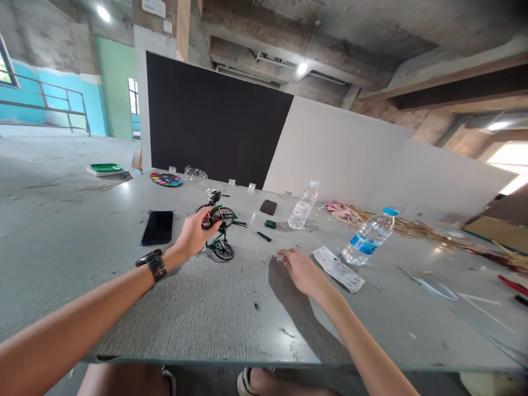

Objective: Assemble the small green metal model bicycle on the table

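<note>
A small model bicycle with a dark green frame and black spoked wheels stands on the grey table, left of its middle. My left hand is closed on its upper wheel, fingers and thumb on either side of the rim. My right hand is low over the table to the right, with the fingertips drawn together. Something tiny may be between them, too small to make out. Beyond the hands lie a dark green pen-like stick and a small green block. Behind the bicycle are thin black sticks.
A phone lies left of my left hand. Farther back are a paint palette and a dark flat case. Two water bottles, one clear-capped and one blue-capped, stand right, near a paper slip. A black-and-white board rises behind.
</note>
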Demonstrator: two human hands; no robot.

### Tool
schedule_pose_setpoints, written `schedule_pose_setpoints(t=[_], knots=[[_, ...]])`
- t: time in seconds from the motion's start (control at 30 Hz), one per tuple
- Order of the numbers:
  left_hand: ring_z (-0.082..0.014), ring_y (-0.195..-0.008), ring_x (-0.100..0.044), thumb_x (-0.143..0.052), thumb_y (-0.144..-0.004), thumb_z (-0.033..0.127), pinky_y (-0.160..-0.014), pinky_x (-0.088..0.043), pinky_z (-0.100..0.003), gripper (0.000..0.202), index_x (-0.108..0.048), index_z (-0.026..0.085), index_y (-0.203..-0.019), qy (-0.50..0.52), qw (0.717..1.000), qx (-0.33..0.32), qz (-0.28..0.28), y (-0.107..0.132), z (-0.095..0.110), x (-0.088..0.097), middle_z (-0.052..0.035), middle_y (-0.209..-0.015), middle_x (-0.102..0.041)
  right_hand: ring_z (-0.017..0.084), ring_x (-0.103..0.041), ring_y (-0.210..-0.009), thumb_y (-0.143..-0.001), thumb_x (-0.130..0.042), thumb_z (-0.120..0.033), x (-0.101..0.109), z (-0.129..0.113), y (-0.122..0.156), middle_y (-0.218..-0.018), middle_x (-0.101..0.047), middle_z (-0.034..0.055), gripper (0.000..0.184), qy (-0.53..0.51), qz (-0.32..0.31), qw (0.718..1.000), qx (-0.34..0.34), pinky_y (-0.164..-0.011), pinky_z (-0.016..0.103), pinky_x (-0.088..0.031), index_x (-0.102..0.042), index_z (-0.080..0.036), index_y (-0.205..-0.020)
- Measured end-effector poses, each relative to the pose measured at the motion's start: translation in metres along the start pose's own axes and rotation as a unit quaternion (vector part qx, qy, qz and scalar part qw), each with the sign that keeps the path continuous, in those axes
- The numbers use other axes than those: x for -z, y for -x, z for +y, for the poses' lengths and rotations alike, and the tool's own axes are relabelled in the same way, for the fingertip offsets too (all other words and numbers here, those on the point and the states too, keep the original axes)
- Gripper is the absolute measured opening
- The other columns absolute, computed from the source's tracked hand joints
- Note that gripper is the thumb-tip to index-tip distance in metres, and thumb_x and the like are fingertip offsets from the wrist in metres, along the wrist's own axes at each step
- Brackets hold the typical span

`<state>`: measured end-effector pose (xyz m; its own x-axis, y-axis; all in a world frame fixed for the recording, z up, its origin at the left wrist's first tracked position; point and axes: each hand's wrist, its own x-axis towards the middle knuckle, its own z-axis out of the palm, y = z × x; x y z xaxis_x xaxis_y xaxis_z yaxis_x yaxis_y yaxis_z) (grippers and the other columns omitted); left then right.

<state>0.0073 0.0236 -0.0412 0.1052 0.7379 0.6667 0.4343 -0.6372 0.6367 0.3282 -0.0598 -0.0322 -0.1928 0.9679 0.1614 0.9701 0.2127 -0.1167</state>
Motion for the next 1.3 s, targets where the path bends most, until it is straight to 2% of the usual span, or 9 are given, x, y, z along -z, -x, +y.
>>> schedule_pose_setpoints(t=[0.1,0.2,0.4,0.6,0.73,0.83,0.93,1.13,1.3], knots=[[-0.0184,-0.086,-0.066,-0.064,-0.089,0.034,-0.075,-0.051,-0.028,0.034,-0.06,0.016,-0.116,0.01,1.0,0.003,-0.006,0.0,-0.002,-0.001,-0.0067,-0.101,-0.072,0.023,-0.066,-0.097,-0.102,-0.038,-0.024,0.0,-0.017,0.005,-0.111,-0.064,0.014,0.035,-0.031,0.005,0.999,0.027,-0.088,0.035,-0.049,-0.064,-0.017,-0.125],[-0.0179,-0.085,-0.065,-0.063,-0.089,0.035,-0.073,-0.05,-0.027,0.033,-0.06,0.016,-0.116,0.011,1.0,0.001,-0.01,0.0,-0.002,-0.001,-0.0062,-0.101,-0.073,0.023,-0.065,-0.094,-0.101,-0.044,-0.03,0.0,-0.028,0.007,-0.105,-0.063,0.0119,0.033,-0.032,-0.003,0.998,0.045,-0.089,0.037,-0.049,-0.067,-0.02,-0.123],[-0.0177,-0.085,-0.065,-0.063,-0.089,0.034,-0.074,-0.052,-0.027,0.032,-0.061,0.015,-0.115,0.014,1.0,0.002,-0.01,-0.001,0.001,0.0,-0.0061,-0.1,-0.073,0.022,-0.065,-0.089,-0.101,-0.045,-0.03,-0.001,-0.027,0.003,-0.099,-0.062,0.0117,0.034,-0.03,-0.019,0.998,0.046,-0.085,0.036,-0.049,-0.069,-0.019,-0.123],[-0.017,-0.083,-0.065,-0.063,-0.089,0.034,-0.074,-0.054,-0.028,0.032,-0.061,0.016,-0.116,0.016,1.0,-0.006,-0.011,-0.001,0.002,0.001,-0.0055,-0.099,-0.073,0.022,-0.065,-0.088,-0.101,-0.046,-0.032,0.002,-0.025,-0.001,-0.105,-0.063,0.0131,0.035,-0.039,-0.034,0.998,0.034,-0.083,0.035,-0.049,-0.069,-0.02,-0.124],[-0.0177,-0.086,-0.066,-0.063,-0.089,0.035,-0.076,-0.055,-0.029,0.033,-0.061,0.016,-0.116,0.022,1.0,-0.004,-0.014,-0.001,0.001,0.001,-0.006,-0.1,-0.073,0.022,-0.065,-0.087,-0.102,-0.042,-0.038,0.002,-0.021,-0.003,-0.102,-0.064,0.012,0.037,-0.052,-0.022,0.998,0.039,-0.08,0.034,-0.049,-0.07,-0.022,-0.122],[-0.0174,-0.084,-0.066,-0.063,-0.089,0.034,-0.074,-0.055,-0.029,0.033,-0.06,0.016,-0.117,0.028,1.0,-0.006,-0.011,-0.001,0.001,0.0,-0.0059,-0.099,-0.073,0.022,-0.066,-0.088,-0.104,-0.034,-0.032,0.0,-0.018,-0.002,-0.099,-0.065,0.0113,0.04,-0.054,0.002,0.997,0.046,-0.081,0.034,-0.049,-0.07,-0.02,-0.118],[-0.0165,-0.082,-0.064,-0.063,-0.089,0.033,-0.074,-0.054,-0.028,0.032,-0.061,0.015,-0.116,0.022,1.0,-0.011,-0.008,0.0,0.001,0.0,-0.006,-0.097,-0.073,0.023,-0.067,-0.091,-0.103,-0.035,-0.027,-0.001,-0.019,0.0,-0.103,-0.067,0.0113,0.038,-0.032,0.008,0.999,0.042,-0.082,0.034,-0.048,-0.068,-0.019,-0.12],[-0.0167,-0.082,-0.064,-0.063,-0.089,0.035,-0.073,-0.054,-0.028,0.035,-0.061,0.016,-0.118,0.019,1.0,-0.006,-0.01,0.0,0.002,0.001,-0.0064,-0.1,-0.073,0.024,-0.068,-0.09,-0.103,-0.033,-0.028,-0.002,-0.025,0.001,-0.099,-0.068,0.0115,0.041,0.003,-0.008,0.999,0.034,-0.08,0.034,-0.048,-0.069,-0.019,-0.122],[-0.0171,-0.084,-0.064,-0.062,-0.09,0.035,-0.075,-0.053,-0.029,0.035,-0.06,0.015,-0.119,0.022,1.0,-0.006,-0.017,-0.001,0.002,0.002,-0.0077,-0.102,-0.072,0.023,-0.068,-0.089,-0.103,-0.033,-0.028,-0.003,-0.023,-0.002,-0.101,-0.068,0.0114,0.042,-0.01,-0.011,0.999,0.034,-0.08,0.033,-0.047,-0.069,-0.021,-0.123]])
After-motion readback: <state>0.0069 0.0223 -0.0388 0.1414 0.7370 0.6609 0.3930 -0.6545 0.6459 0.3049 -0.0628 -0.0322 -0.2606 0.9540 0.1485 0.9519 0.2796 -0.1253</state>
